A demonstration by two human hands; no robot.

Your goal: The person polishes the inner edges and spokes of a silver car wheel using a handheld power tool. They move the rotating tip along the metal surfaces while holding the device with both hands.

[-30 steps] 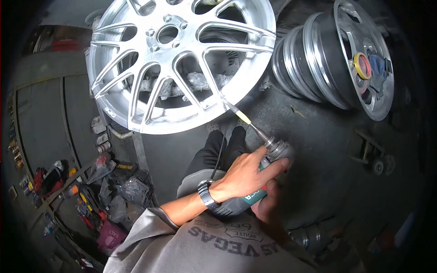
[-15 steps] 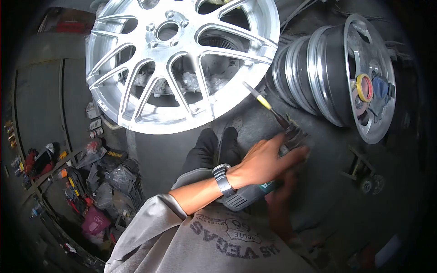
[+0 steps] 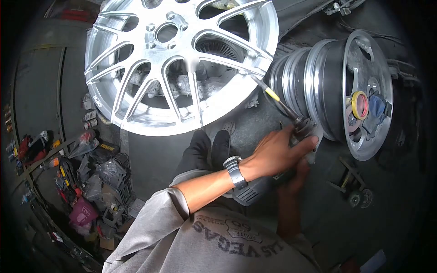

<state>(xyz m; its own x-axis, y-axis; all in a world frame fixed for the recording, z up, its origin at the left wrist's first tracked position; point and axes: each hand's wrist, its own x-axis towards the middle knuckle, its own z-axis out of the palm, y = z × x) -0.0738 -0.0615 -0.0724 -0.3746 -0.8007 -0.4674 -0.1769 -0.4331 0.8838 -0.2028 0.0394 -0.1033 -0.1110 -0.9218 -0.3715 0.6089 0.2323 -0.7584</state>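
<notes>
A dark grey power tool point(image 3: 249, 194), which looks like a grinder, lies across in front of my body, its vented end toward me. A long thin rod with a yellow band point(image 3: 272, 94) runs from its far end up to the rim of a silver alloy wheel point(image 3: 195, 120). My left hand point(image 3: 275, 152), with a watch at the wrist, is closed over the front of the tool. Beneath it, my right hand point(image 3: 297, 178) is closed at the tool's underside, partly hidden. Something pale and blurred point(image 3: 315, 136) shows by the left fingertips.
More wheels point(image 3: 314, 82) lie on their side at the right, with a yellow tape roll point(image 3: 359, 105) and a blue cloth point(image 3: 377, 111) on the nearest face. A small castered frame point(image 3: 350, 182) stands below. Crates and bags point(image 3: 111, 170) crowd the left floor.
Both hands and the tool have moved a little right, and the banded rod's tip has shifted up and right against the wheel rim. The view has tilted slightly.
</notes>
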